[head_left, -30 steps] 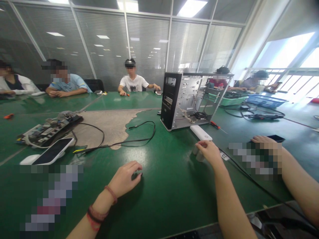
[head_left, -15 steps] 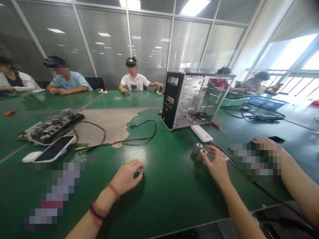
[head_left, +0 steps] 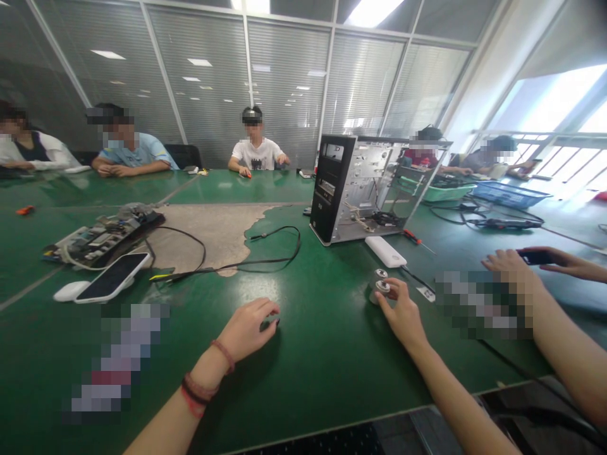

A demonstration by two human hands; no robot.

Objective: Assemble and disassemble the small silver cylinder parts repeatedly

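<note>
My left hand (head_left: 252, 323) rests on the green table (head_left: 303, 373), its fingers curled but apart, with nothing between thumb and fingertips. Two small metallic cylinders stand side by side right of the table's middle. Around the nearer cylinder (head_left: 381, 292) my right hand (head_left: 402, 308) has its thumb and fingers closed. The other cylinder (head_left: 379, 274) is just behind and partly hidden. A white power bank (head_left: 386, 252) lies beyond them, with a black cable leading off it.
A computer case (head_left: 332, 189) stands behind the power bank, a screwdriver (head_left: 415, 239) beside it. At left are a circuit assembly (head_left: 104, 237) and a phone (head_left: 112, 278). A neighbour's hands (head_left: 512, 265) are at right, one with a dark phone. Other people sit across the table.
My right hand has closed its fingers on the nearer cylinder. At right, another hand has come into view at the dark phone. The person opposite has drawn an arm back.
</note>
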